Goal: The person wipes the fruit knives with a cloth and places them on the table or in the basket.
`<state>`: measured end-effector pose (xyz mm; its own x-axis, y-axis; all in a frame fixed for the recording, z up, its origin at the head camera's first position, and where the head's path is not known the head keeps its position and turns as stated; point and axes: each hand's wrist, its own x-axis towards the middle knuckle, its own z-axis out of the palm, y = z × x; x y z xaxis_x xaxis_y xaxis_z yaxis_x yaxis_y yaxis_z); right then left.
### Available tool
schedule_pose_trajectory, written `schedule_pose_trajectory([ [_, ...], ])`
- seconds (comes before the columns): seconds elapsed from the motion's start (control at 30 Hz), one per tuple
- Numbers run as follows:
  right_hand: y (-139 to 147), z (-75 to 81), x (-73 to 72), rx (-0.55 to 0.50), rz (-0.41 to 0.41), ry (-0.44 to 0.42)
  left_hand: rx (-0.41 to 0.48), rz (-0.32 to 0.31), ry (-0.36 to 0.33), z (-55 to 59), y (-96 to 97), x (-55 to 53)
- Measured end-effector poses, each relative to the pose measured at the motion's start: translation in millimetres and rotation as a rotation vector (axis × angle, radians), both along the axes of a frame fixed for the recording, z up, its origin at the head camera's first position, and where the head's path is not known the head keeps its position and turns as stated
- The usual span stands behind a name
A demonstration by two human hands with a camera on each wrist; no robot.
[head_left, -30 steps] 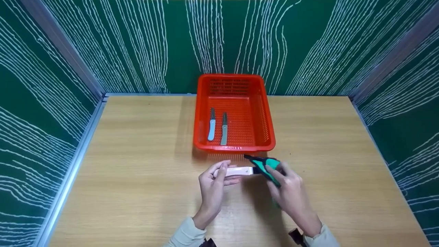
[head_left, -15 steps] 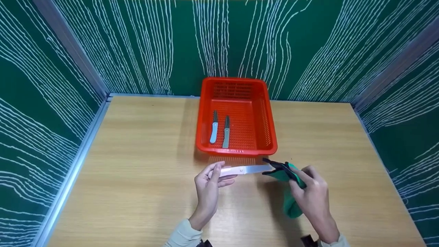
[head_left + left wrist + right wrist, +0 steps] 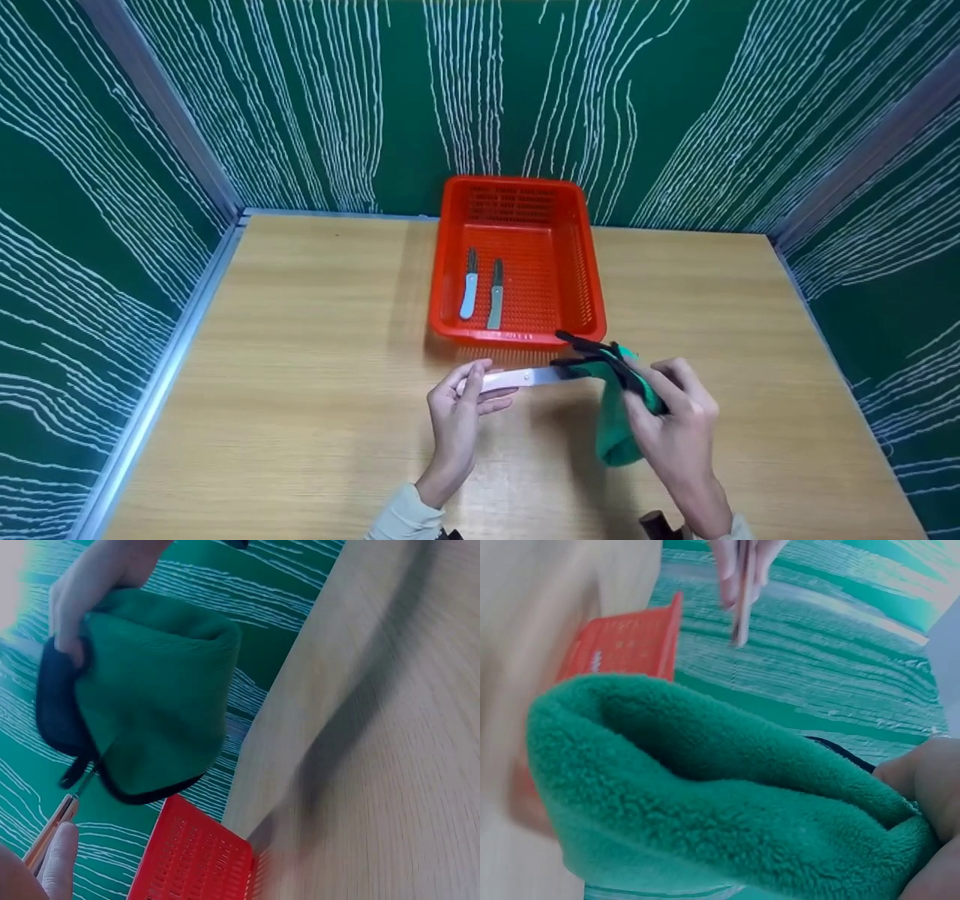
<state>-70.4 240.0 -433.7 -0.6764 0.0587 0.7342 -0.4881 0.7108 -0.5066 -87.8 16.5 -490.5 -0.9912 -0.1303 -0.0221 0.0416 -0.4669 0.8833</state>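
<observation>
In the head view my left hand (image 3: 454, 412) holds a folding knife (image 3: 506, 380) by its pale pink handle, its blade out to the right. My right hand (image 3: 681, 427) pinches a green plush cloth (image 3: 616, 427) with black edging. Two black-edged folds of the cloth lie around the outer part of the blade and hide its tip. Seen from the left wrist, the cloth (image 3: 157, 690) hangs in a wide fold beyond the knife (image 3: 51, 832). The right wrist view has the thick fold of the cloth (image 3: 705, 795) up close.
A red plastic basket (image 3: 591, 277) stands behind the hands at the table's back edge. Inside it lie a blue-handled knife (image 3: 469, 292) and a grey-green-handled knife (image 3: 496, 300). Green walls with white lines (image 3: 405, 112) enclose the wooden table (image 3: 315, 360) at the back and sides.
The cloth slid right along the blade, baring its inner part, then came back left over the outer blade. My left hand kept the knife nearly still throughout.
</observation>
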Motion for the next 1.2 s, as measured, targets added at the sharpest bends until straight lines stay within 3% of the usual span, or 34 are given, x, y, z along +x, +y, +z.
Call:
schedule_pose_trajectory([
  [0.13, -19, -5.4, -1.1, 0.032, 0.078, 0.016, -0.009, -0.001, -0.023, 2.3, 3.2, 1.4],
  [0.37, -49, -28.3, 3.0, 0.225, 0.168, -0.212, 0.000, -0.003, -0.061, 9.2, 8.4, 5.7],
  [0.53, -51, -34.2, 5.4, 0.261, 0.140, -0.267, 0.006, -0.028, -0.144, 10.8, 7.8, 6.2],
  [0.7, -48, -35.8, 1.7, 0.281, 0.135, -0.253, 0.019, -0.028, -0.138, 12.0, 6.8, 6.5],
  [0.9, -33, -34.4, -2.2, 0.289, 0.085, -0.287, 0.032, 0.011, -0.081, 14.2, 4.7, 8.2],
  [1.2, -1, -29.0, -6.7, 0.236, 0.002, -0.375, -0.016, 0.104, 0.116, 25.7, -7.6, 4.0],
])
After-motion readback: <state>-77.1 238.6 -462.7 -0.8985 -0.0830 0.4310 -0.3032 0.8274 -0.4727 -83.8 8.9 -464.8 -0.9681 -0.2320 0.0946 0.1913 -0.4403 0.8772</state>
